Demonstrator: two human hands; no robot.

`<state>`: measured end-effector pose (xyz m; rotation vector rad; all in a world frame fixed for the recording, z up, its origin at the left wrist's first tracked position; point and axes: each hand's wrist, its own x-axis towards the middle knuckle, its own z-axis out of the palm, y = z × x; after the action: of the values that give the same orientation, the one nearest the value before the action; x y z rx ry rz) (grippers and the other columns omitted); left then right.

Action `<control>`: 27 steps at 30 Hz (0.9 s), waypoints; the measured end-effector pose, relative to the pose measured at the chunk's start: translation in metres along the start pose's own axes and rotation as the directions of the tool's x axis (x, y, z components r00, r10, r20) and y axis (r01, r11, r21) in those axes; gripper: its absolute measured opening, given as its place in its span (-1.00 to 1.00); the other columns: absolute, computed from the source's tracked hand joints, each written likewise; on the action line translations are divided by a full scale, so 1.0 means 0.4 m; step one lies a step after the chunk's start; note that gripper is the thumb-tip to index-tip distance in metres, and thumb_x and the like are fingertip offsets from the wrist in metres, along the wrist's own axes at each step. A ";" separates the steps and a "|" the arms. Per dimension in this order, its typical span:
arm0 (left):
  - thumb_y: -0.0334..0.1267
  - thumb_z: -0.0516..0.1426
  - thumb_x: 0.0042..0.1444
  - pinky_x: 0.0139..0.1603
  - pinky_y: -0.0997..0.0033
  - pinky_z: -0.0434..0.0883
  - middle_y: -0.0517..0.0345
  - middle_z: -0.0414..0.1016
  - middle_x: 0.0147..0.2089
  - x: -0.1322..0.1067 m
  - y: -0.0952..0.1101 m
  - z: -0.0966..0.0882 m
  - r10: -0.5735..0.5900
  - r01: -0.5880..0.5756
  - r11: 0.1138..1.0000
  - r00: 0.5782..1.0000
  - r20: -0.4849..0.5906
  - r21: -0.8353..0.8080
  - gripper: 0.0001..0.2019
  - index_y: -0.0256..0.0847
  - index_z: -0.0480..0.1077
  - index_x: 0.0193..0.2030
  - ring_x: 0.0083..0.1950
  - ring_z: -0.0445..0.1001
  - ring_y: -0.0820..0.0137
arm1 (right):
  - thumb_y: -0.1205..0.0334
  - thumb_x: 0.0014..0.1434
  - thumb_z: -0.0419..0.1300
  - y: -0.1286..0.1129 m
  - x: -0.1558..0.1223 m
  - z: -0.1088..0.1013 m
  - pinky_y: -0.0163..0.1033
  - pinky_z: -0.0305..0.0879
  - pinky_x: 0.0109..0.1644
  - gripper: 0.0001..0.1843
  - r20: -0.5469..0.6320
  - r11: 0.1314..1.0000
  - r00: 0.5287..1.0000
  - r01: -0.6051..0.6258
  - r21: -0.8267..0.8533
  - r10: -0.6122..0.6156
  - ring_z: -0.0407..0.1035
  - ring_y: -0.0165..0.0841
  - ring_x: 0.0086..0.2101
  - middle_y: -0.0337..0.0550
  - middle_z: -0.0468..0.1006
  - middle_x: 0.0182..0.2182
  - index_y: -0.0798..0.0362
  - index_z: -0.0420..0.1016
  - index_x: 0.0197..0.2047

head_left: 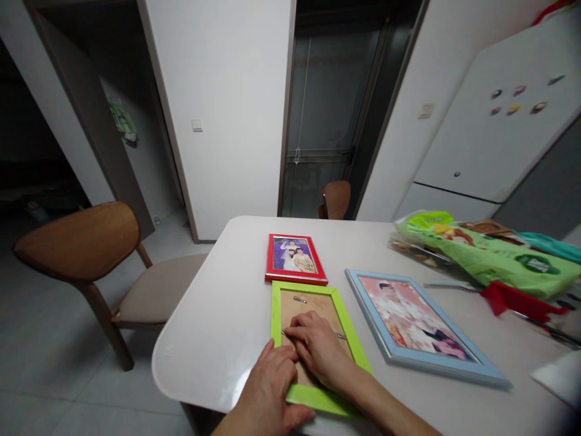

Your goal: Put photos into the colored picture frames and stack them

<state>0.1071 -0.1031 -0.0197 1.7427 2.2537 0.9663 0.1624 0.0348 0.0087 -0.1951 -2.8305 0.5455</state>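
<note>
A green picture frame (342,313) lies face down on the white table (218,327), its brown backing board up. My left hand (270,387) rests flat on the frame's near left corner, fingers stretched out over the board. My right hand (318,348) lies on the backing board with fingers curled, fingertips at a small metal clip on the left side. Beyond the green frame lies a red frame (295,259) with a photo facing up. To the right lies a larger blue frame (422,324), also face up.
Green plastic packages (490,254) and a red object (517,300) crowd the table's right side. A wooden chair (95,260) stands left of the table, another chair back (336,198) behind it. A white fridge with magnets (499,115) stands at the right.
</note>
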 end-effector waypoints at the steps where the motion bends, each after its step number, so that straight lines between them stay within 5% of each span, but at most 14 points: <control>1: -0.19 0.29 -0.33 0.16 0.11 0.00 0.04 0.36 -0.06 0.000 -0.001 0.001 0.001 -0.001 1.000 1.000 -0.003 -0.004 -0.62 -0.21 0.30 -0.34 0.02 0.27 0.26 | 0.36 0.09 -0.05 -0.002 -0.004 0.000 -0.22 0.08 -0.19 -0.72 -0.005 1.000 1.000 0.002 0.007 -0.002 0.20 -0.33 -0.27 -0.17 0.42 -0.36 -0.03 0.47 -0.30; 5: -0.17 0.28 -0.33 0.15 0.08 0.01 0.03 0.38 -0.09 -0.002 -0.006 0.008 0.008 -0.008 1.000 1.000 -0.014 -0.012 -0.62 -0.21 0.30 -0.34 0.00 0.29 0.25 | 0.33 0.08 -0.03 0.006 -0.005 0.000 -0.25 0.09 -0.18 -0.74 -0.016 1.000 1.000 -0.007 0.026 0.007 0.22 -0.35 -0.26 -0.20 0.43 -0.35 -0.06 0.47 -0.29; 8: -0.21 0.30 -0.38 0.15 0.07 0.01 0.02 0.38 -0.08 -0.003 -0.007 0.011 0.010 -0.010 1.000 1.000 -0.028 -0.018 -0.62 -0.21 0.29 -0.38 -0.01 0.29 0.24 | 0.29 0.06 -0.01 0.041 0.029 0.002 -0.31 0.10 -0.16 -0.75 -0.078 0.991 0.989 -0.125 0.038 0.127 0.26 -0.38 -0.25 -0.18 0.46 -0.32 0.01 0.46 -0.25; 15: -0.25 0.30 -0.38 0.14 0.02 0.03 0.01 0.37 -0.05 -0.002 0.000 0.006 -0.001 0.001 1.000 1.000 -0.018 -0.005 -0.63 -0.21 0.27 -0.39 0.02 0.29 0.21 | 0.20 0.03 0.02 0.144 0.140 0.013 -0.28 0.11 -0.35 -0.79 -0.165 0.928 0.914 -0.373 0.012 0.370 0.34 -0.31 -0.39 -0.09 0.50 -0.45 0.08 0.44 -0.45; 22: -0.03 0.30 -0.43 0.07 -0.10 0.11 -0.07 0.38 -0.15 0.011 -0.012 0.030 0.035 -0.031 0.997 0.998 -0.061 0.064 -0.46 -0.27 0.27 -0.30 -0.09 0.35 0.13 | 0.24 -0.06 0.10 0.159 0.180 0.027 -0.26 0.11 -0.38 -0.87 -0.219 0.870 0.842 -0.481 0.113 0.494 0.35 -0.27 -0.39 -0.04 0.49 -0.48 0.12 0.39 -0.47; 27: -0.01 0.09 -0.05 0.04 0.01 0.19 0.06 0.38 -0.28 0.009 -0.043 0.051 0.133 -0.114 0.987 0.974 -0.186 0.110 -0.72 -0.20 0.26 -0.36 -0.21 0.38 0.30 | 0.09 -0.03 0.05 0.178 0.128 -0.039 -0.28 0.22 -0.35 -0.74 -0.255 0.856 0.838 -0.390 0.338 0.482 0.36 -0.34 -0.42 -0.14 0.50 -0.47 0.10 0.40 -0.40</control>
<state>0.1015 -0.0938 -0.0441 1.9278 2.3700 1.1108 0.1235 0.1149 0.0069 -0.8206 -2.3428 0.8966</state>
